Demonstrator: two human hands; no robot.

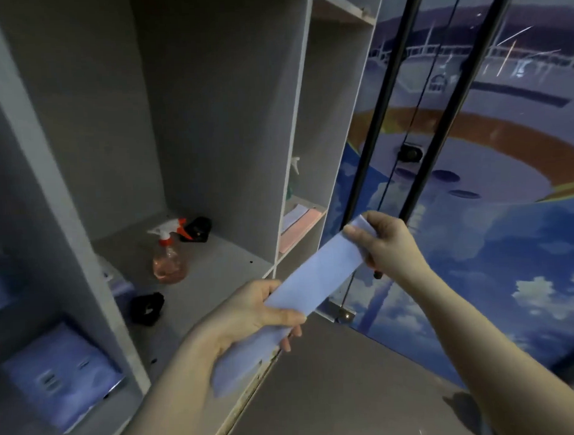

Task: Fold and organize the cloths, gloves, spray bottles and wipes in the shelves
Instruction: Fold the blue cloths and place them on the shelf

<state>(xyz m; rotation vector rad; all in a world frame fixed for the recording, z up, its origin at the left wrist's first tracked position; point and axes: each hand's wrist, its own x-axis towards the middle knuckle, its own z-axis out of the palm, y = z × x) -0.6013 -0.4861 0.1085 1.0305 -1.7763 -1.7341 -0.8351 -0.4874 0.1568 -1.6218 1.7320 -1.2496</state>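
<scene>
A pale blue cloth (313, 275), folded into a long strip, is held in the air before the grey shelf (215, 262). The left hand (250, 313) pinches its lower end, the right hand (386, 243) its upper corner. Behind, on the shelf board, stand a spray bottle (168, 254) and two black gloves (147, 308); wipe packs (61, 371) lie by its left front edge.

The single head view looks forward and down, close over the shelves (196, 262).
</scene>
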